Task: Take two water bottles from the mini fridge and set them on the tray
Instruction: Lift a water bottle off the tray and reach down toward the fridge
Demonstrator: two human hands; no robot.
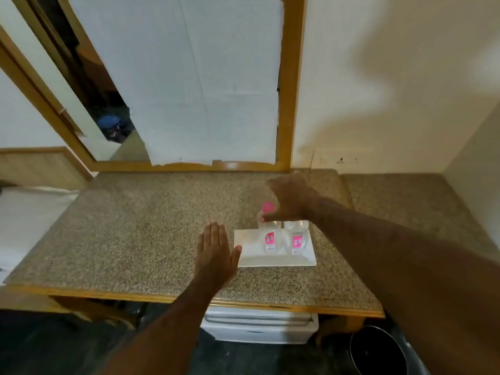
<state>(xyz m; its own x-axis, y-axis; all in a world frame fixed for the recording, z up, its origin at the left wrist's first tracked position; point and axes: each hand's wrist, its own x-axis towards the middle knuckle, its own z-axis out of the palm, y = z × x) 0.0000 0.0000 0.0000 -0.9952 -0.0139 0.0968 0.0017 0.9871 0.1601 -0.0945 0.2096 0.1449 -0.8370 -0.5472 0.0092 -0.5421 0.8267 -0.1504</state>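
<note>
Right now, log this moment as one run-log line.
stage: placing | bottles: both upright on tray | right hand: over bottle tops, grip unclear | left hand: open, flat beside tray | mini fridge: under counter

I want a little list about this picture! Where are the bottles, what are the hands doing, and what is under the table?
surface: speckled countertop with a wooden edge
tray: white tray lying flat on the countertop
bottles: left bottle and right bottle, clear with pink labels, both upright on the tray
left hand: left hand open and flat, beside the tray's left edge
right hand: right hand blurred, above the bottles near a pink cap; grip cannot be told
below: white mini fridge, door looks closed
</note>
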